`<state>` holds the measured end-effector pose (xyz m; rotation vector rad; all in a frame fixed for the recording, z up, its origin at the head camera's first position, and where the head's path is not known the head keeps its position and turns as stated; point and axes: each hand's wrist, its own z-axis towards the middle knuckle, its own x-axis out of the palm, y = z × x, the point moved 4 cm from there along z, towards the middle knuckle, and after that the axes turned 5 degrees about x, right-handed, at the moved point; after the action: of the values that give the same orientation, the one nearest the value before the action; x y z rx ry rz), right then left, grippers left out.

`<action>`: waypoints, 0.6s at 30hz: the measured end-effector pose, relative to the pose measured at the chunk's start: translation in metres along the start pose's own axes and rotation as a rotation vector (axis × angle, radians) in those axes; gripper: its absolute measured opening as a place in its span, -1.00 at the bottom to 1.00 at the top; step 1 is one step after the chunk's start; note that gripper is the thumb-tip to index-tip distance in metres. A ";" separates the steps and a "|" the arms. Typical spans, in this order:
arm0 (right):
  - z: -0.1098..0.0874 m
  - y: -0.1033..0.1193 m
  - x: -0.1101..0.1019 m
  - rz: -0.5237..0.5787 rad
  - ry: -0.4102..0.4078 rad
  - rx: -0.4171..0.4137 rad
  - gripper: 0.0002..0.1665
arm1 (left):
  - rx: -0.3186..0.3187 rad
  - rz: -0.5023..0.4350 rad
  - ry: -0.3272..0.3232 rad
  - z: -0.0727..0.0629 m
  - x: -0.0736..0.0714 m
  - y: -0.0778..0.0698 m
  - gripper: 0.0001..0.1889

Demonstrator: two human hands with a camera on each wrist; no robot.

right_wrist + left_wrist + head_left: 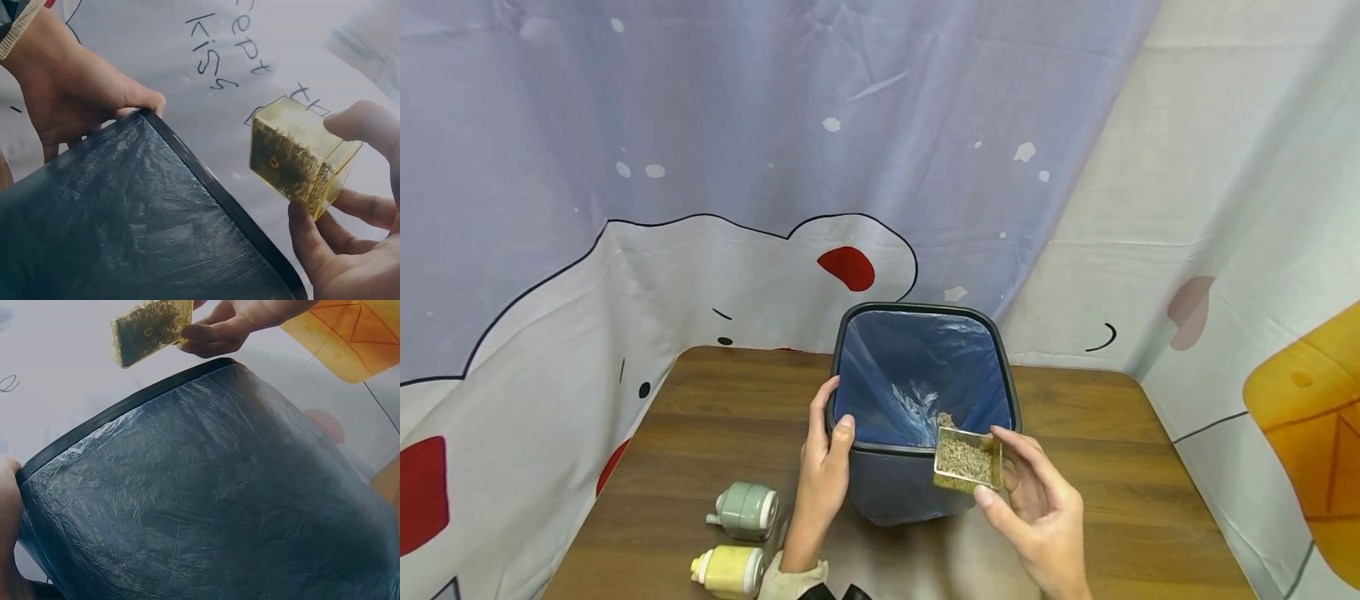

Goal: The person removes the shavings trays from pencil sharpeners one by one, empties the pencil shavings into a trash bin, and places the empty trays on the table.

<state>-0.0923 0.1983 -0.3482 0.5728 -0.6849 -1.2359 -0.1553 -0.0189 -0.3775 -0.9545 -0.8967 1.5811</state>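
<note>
A dark-rimmed waste bin (917,487) stands on the table, lined with a blue plastic bag (917,358). My left hand (826,475) grips its left rim, with the thumb on the near side; the right wrist view also shows this hand (81,87) at the bin's edge. Between thumb and fingers my right hand (1037,508) pinches a small see-through yellow box (967,458), held tilted at the bin's near right rim. Fine brown shavings (964,460) fill much of the box. A small brown clump (945,420) shows at its far edge, against the blue bag.
To the left of the bin lie a green rounded gadget (745,510) with a small knob and a similar yellow one (728,571). The wooden table (1097,467) has a printed curtain (760,125) behind it and at its sides.
</note>
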 end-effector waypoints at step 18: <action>0.015 0.001 0.001 -0.120 -0.120 0.065 -0.28 | -0.016 0.010 -0.001 0.000 0.001 0.001 -0.50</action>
<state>-0.1026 0.1975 -0.3375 0.6039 -0.8031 -1.3725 -0.1560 -0.0182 -0.3779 -0.9711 -0.9079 1.5852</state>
